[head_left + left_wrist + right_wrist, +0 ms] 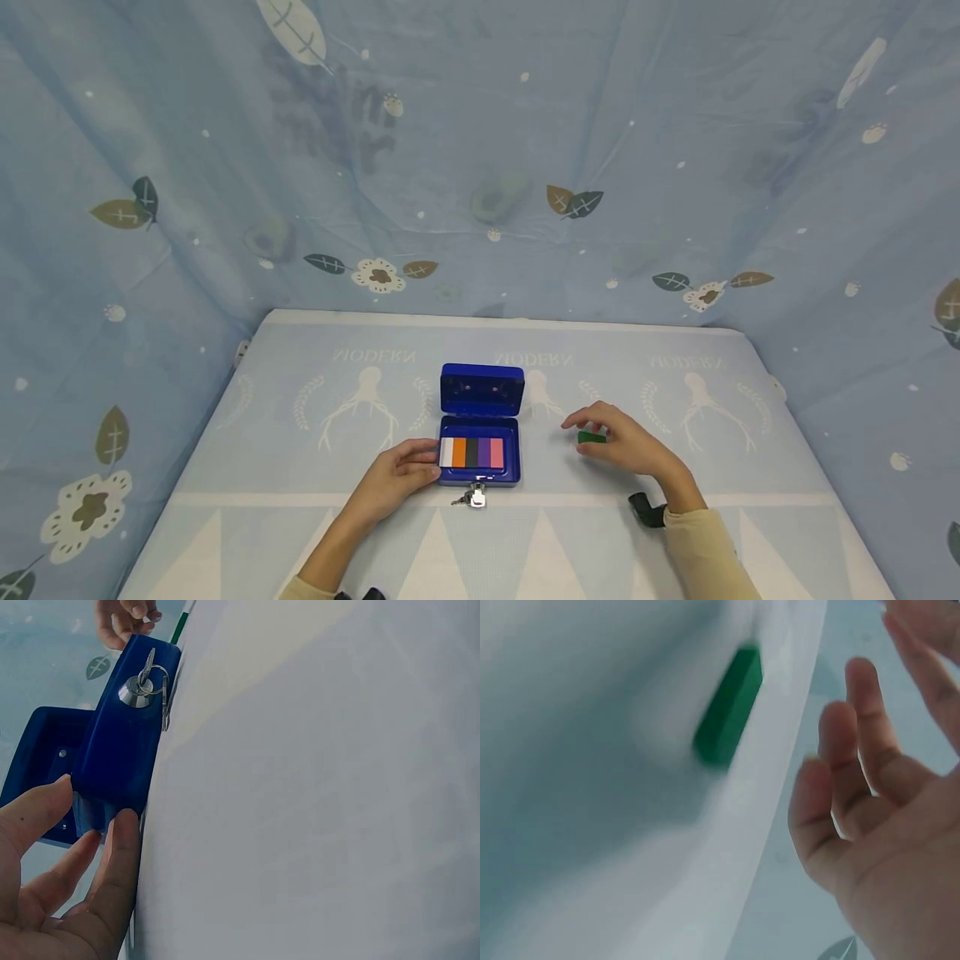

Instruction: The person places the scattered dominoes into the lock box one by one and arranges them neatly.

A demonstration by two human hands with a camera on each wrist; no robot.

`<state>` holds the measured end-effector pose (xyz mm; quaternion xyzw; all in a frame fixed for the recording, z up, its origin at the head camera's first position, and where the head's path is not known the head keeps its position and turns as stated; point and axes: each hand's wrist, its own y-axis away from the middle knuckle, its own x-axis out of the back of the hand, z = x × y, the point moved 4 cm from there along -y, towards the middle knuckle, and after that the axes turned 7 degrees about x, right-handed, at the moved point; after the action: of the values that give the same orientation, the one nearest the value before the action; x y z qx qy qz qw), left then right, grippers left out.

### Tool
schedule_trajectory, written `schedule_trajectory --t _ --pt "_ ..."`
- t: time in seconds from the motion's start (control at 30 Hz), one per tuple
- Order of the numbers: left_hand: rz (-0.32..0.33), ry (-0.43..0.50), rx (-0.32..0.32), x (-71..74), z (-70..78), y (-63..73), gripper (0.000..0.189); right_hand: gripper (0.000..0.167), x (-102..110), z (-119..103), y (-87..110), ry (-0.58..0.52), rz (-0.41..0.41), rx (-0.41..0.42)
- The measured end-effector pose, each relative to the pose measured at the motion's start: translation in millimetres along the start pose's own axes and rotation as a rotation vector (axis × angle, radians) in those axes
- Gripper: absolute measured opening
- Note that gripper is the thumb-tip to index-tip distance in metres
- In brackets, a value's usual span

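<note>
A blue metal cash box (pixel 478 482) stands with its lid (pixel 482 390) raised, in the middle of the head view. Several coloured blocks (pixel 471 452), from white and orange to pink, lie side by side inside it. Its lock with keys (pixel 477 498) is on the front; the left wrist view also shows the keys (pixel 148 675). My left hand (pixel 397 479) rests against the box's left side, fingers fairly straight and thumb touching the edge. To the right, a green block (pixel 729 709) lies on the table. My right hand (pixel 618 437) hovers around it, fingers spread and apart from it.
A pale patterned cloth (pixel 247 467) covers the table. Blue printed curtain (pixel 480 150) hangs behind and on both sides. A black wrist device (pixel 647 510) is at the right wrist.
</note>
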<state>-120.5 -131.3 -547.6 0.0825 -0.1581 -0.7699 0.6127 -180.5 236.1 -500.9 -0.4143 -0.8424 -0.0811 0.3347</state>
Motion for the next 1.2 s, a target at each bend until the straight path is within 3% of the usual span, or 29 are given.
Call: schedule_trajectory --t 0.13,0.4,0.73,0.93,1.2 --pt "0.004 -0.004 0.002 0.2 -0.3 -0.4 0.052 0.034 14 12 -0.1 -0.009 -0.074 -0.013" --pt "0.011 -0.009 0.011 1.4 0.0 0.4 0.052 0.033 36 29 -5.7 -0.096 -0.221 -0.137" --pt "0.008 -0.008 -0.003 0.5 -0.6 -0.2 0.052 0.052 33 46 -15.8 -0.051 -0.384 -0.155" --pt "0.015 -0.013 0.004 0.6 -1.5 -2.4 0.051 0.056 29 48 -15.4 0.004 -0.401 -0.095" --pt "0.010 -0.010 0.004 0.8 -2.0 -1.3 0.052 0.054 27 50 -12.5 0.010 -0.367 -0.103"
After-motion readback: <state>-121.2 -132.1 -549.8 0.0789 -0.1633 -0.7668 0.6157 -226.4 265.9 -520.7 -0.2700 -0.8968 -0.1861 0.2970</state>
